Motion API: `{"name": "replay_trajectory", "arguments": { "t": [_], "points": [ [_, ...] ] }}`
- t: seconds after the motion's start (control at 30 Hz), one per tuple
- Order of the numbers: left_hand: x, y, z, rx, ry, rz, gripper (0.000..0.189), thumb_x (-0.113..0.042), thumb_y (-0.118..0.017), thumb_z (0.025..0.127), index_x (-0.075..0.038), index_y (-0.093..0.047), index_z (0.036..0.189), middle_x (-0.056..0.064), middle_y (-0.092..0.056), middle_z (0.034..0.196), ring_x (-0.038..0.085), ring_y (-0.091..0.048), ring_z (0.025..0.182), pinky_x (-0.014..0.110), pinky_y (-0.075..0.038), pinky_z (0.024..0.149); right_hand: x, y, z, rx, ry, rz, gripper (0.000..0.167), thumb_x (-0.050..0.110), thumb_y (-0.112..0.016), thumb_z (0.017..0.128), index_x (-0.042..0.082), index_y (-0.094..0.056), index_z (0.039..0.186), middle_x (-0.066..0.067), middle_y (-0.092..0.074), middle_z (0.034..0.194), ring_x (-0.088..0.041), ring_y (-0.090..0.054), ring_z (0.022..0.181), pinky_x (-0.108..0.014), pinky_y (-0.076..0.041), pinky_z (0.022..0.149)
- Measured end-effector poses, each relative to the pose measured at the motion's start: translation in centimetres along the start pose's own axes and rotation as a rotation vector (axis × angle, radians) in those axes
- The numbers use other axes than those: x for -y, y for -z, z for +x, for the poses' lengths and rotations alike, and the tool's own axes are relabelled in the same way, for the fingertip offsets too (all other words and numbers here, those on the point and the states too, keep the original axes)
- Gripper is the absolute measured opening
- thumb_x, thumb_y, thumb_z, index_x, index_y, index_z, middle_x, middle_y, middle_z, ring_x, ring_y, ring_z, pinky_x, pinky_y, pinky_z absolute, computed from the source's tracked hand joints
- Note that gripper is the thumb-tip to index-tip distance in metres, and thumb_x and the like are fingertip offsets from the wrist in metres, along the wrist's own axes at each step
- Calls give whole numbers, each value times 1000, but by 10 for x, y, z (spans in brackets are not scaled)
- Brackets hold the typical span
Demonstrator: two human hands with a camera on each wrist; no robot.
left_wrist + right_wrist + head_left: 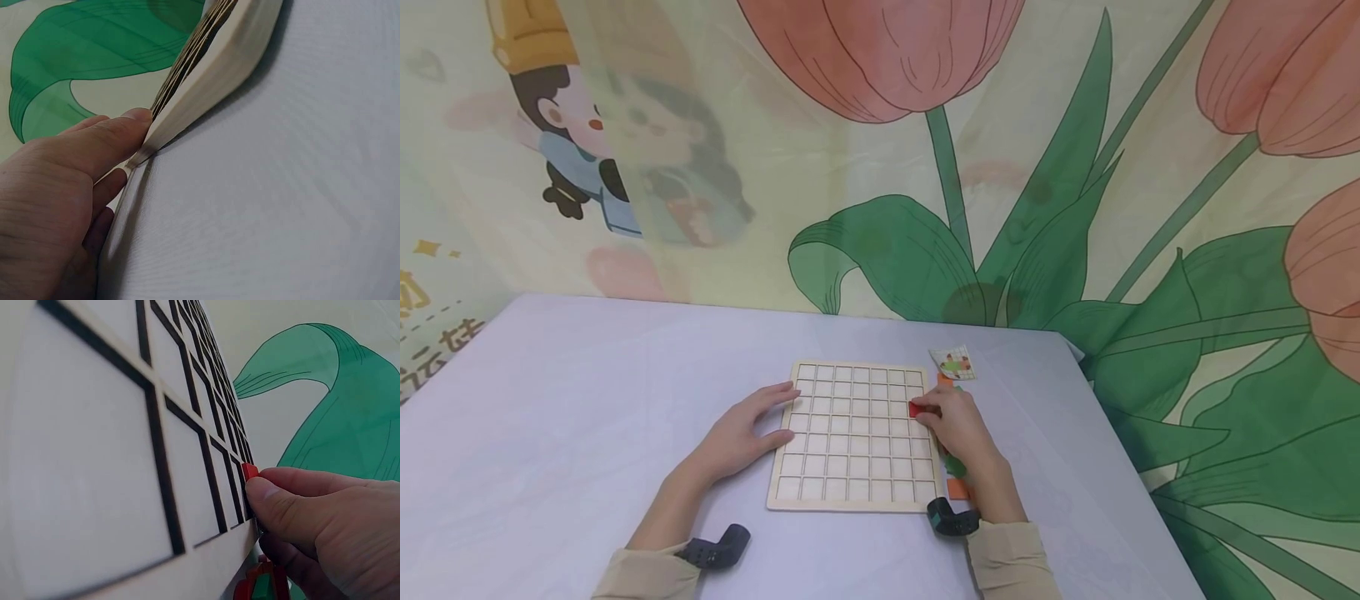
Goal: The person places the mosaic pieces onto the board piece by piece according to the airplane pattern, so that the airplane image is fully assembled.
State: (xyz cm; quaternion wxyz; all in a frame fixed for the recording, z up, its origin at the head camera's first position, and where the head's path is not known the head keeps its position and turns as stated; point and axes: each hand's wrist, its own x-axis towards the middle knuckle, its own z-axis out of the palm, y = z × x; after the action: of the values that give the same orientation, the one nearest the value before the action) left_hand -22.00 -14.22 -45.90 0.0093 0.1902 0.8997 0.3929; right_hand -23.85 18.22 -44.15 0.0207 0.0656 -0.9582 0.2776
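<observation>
A pale wooden board (859,427) with a raised grid of square cells lies flat on the table. My left hand (737,433) rests along its left edge, fingers spread. In the left wrist view the thumb tip touches the board's side (187,103). Over the right-hand column, my right hand (957,423) pinches a small red square tile (915,409) between thumb and forefinger. The right wrist view has the red tile (249,470) at a cell near the board's right rim (206,562).
Beside the board's right edge lie orange pieces (957,489) and green pieces (955,466), partly under my right hand. A small printed picture card (953,363) lies beyond them. White cloth covers the table (587,400), and a flower-patterned backdrop (880,250) hangs behind it.
</observation>
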Motion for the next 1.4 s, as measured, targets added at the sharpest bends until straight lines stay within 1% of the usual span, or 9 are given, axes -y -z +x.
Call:
{"name": "replay_trajectory", "arguments": {
  "t": [0.33,0.6,0.83,1.03,1.27,1.4],
  "points": [
    [0,0,0,-1,-4,6,57,-28,-71,84,-17,-50,137,6,-41,149,33,-35,139,53,-31,113,-1,1,0,-8,28,-6,24,8,-72,82,10,-74,106,-4,-67,98,-20,-62,92,-31,-56,78],
    [-1,0,0,-12,-21,22,57,-29,-71,85,-15,-51,136,8,-43,148,35,-37,138,54,-32,112,0,1,-1,-25,45,-11,23,8,-72,82,10,-74,105,-3,-68,97,-19,-63,91,-31,-56,76],
    [0,0,0,-13,-20,35,56,-31,-70,85,-16,-52,136,7,-44,147,35,-37,137,54,-32,112,-1,0,-1,-37,56,-16,23,6,-72,81,10,-75,103,-3,-69,96,-19,-63,90,-31,-56,76],
    [1,0,1,-22,-30,38,56,-30,-71,84,-15,-52,135,8,-44,147,35,-38,137,55,-32,111,0,0,0,-23,40,-21,22,8,-73,82,11,-75,104,-3,-68,97,-19,-63,91,-32,-56,77],
    [1,0,2,-3,-2,23,57,-29,-71,84,-16,-51,136,7,-42,148,34,-36,138,54,-31,112,1,1,1,-6,19,-15,22,9,-73,81,10,-74,103,-3,-68,96,-17,-60,88,-29,-55,74],
    [1,1,2,2,-1,22,57,-29,-70,85,-16,-51,136,7,-42,148,33,-36,139,54,-31,112,1,0,1,-9,20,-12,21,9,-74,81,11,-75,102,-3,-68,95,-17,-60,88,-29,-54,74]
  ]
}}
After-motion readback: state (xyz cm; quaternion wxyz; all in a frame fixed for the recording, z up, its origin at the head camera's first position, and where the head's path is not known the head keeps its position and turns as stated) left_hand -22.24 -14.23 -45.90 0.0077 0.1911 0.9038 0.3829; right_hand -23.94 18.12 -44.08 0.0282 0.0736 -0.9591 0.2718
